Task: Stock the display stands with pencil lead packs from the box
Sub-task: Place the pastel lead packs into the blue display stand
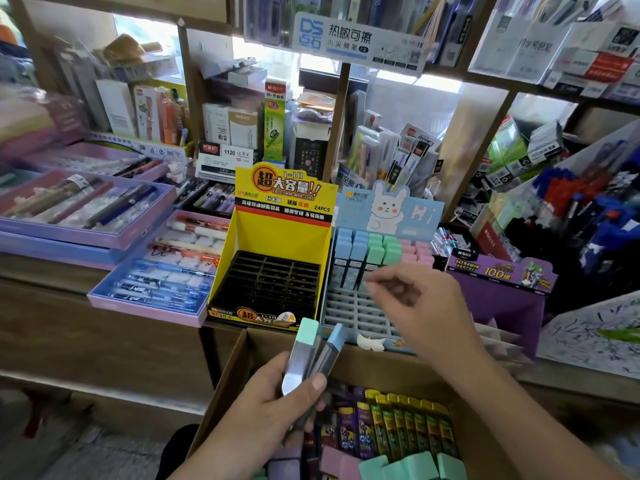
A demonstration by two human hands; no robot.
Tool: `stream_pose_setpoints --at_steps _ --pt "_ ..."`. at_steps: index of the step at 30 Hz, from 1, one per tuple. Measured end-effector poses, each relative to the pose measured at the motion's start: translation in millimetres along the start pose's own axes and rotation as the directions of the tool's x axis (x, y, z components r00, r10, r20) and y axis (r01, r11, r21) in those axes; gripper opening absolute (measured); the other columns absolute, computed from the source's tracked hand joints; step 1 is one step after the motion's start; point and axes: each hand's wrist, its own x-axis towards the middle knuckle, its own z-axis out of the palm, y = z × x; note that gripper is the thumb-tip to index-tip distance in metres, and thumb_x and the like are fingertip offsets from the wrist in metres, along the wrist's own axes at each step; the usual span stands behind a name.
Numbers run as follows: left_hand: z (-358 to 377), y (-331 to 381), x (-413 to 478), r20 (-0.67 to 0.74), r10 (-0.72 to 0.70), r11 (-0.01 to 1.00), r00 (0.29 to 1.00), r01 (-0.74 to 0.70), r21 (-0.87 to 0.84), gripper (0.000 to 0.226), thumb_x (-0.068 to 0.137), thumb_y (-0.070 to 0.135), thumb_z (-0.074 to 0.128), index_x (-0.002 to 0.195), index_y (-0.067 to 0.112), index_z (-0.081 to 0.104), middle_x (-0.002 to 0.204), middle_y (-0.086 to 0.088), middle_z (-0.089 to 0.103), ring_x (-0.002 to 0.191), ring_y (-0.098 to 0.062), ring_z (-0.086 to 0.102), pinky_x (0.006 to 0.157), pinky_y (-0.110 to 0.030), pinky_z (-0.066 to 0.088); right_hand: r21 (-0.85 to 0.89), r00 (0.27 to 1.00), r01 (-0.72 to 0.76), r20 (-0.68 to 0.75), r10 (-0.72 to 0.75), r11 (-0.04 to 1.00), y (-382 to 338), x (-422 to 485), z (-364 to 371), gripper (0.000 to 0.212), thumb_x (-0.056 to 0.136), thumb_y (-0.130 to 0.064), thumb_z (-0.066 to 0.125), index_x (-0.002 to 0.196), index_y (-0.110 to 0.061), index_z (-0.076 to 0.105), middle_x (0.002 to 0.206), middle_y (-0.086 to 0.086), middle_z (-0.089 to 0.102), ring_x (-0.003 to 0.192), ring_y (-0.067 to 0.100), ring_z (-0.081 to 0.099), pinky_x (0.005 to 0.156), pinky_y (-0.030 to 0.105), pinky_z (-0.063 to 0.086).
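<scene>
My left hand (277, 400) grips two pencil lead packs above the cardboard box (227, 379), one with a mint cap (304, 336) and one with a blue cap (334, 341). My right hand (419, 306) hovers over the pale blue rabbit display stand (391, 209). Its fingers are curled and blurred, with the tips by a mint-capped pack (375, 254) standing in the grid. The stand's back rows hold blue, mint and pink capped packs; its front slots (349, 315) are bare. The yellow display stand (277, 237) to the left has a bare black slot tray (270, 282).
The box holds several purple, green-yellow, mint and pink packs (405, 427). A purple display stand (498, 299) sits right of the rabbit stand. Pen trays (159, 278) lie to the left on the wooden counter. Crowded shelves of stationery rise behind.
</scene>
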Motion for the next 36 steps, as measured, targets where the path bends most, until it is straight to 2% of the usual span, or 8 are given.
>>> stream_pose_setpoints --at_steps 4,8,14,18,22,27,33,36 --pt "3 3 -1 -0.009 0.044 0.999 0.999 -0.044 0.007 0.022 0.086 0.036 0.072 0.108 0.040 0.069 0.073 -0.001 0.063 0.064 -0.015 0.057 0.051 -0.022 0.045 0.090 0.962 -0.229 0.170 0.212 0.969 -5 -31 15 0.006 0.095 -0.026 0.071 0.098 -0.031 0.073 0.078 -0.008 0.076 0.064 0.011 0.071 0.055 0.022 0.057" --pt "5 3 -4 0.022 0.049 0.998 0.999 -0.048 -0.038 0.032 0.090 0.019 0.072 0.120 0.017 0.062 0.068 0.007 0.068 0.061 -0.002 0.065 0.053 -0.014 0.050 0.202 0.915 -0.381 0.226 0.335 0.902 -7 -46 30 0.012 0.093 -0.036 0.072 0.100 -0.026 0.072 0.074 0.000 0.076 0.053 0.010 0.069 0.052 0.019 0.054" --pt "4 0 -4 0.011 0.094 0.995 0.995 -0.095 0.031 0.044 0.086 0.015 0.075 0.128 0.013 0.061 0.102 -0.005 0.077 0.095 -0.014 0.074 0.075 -0.019 0.057 0.328 0.889 -0.454 0.233 0.395 0.828 -7 -52 34 0.017 0.092 -0.027 0.076 0.106 -0.018 0.073 0.076 0.008 0.077 0.058 0.020 0.071 0.057 0.026 0.059" --pt "6 -1 -3 -0.026 0.050 0.999 0.998 -0.050 0.016 0.033 0.088 0.026 0.069 0.120 0.019 0.066 0.078 0.009 0.074 0.069 -0.001 0.069 0.056 -0.014 0.051 0.413 0.875 -0.481 0.280 0.395 0.773 -6 -52 30 0.017 0.096 -0.015 0.071 0.109 -0.024 0.076 0.081 0.010 0.078 0.063 0.023 0.071 0.065 0.033 0.063" --pt "4 -4 -1 -0.125 0.008 1.000 0.992 -0.007 0.008 0.017 0.097 0.035 0.056 0.095 0.027 0.072 0.063 0.002 0.061 0.053 -0.007 0.054 0.045 -0.016 0.040 0.416 0.916 -0.400 0.213 0.340 0.816 -2 -46 21 0.020 0.095 -0.012 0.072 0.113 -0.022 0.072 0.086 0.006 0.080 0.068 0.027 0.073 0.066 0.031 0.063" --pt "-3 -8 4 -0.160 -0.019 0.999 0.987 0.012 -0.048 0.027 0.104 0.026 0.049 0.102 0.002 0.062 0.075 -0.011 0.064 0.054 -0.018 0.051 0.040 -0.023 0.035 0.409 0.970 -0.243 0.082 0.230 0.879 -1 -27 5 0.012 0.090 -0.012 0.077 0.098 -0.020 0.076 0.086 0.005 0.080 0.072 0.022 0.077 0.065 0.026 0.062" --pt "-7 -9 6 -0.159 -0.065 0.992 0.985 0.048 -0.114 0.025 0.105 0.013 0.040 0.104 0.000 0.062 0.074 -0.016 0.064 0.054 -0.023 0.051 0.043 -0.025 0.034 0.286 0.990 -0.087 -0.085 0.115 0.954 0 6 -2 0.021 0.091 -0.008 0.075 0.098 -0.028 0.075 0.083 -0.004 0.078 0.076 0.012 0.076 0.063 0.018 0.060" --pt "-7 -7 5 -0.167 -0.062 0.994 0.984 0.045 -0.104 0.024 0.106 0.015 0.041 0.108 0.000 0.061 0.074 -0.014 0.064 0.054 -0.022 0.051 0.045 -0.027 0.035 0.210 0.986 -0.078 -0.125 0.106 0.975 5 24 2 0.019 0.093 -0.008 0.074 0.106 -0.022 0.074 0.084 -0.003 0.076 0.079 0.012 0.076 0.074 0.029 0.064"
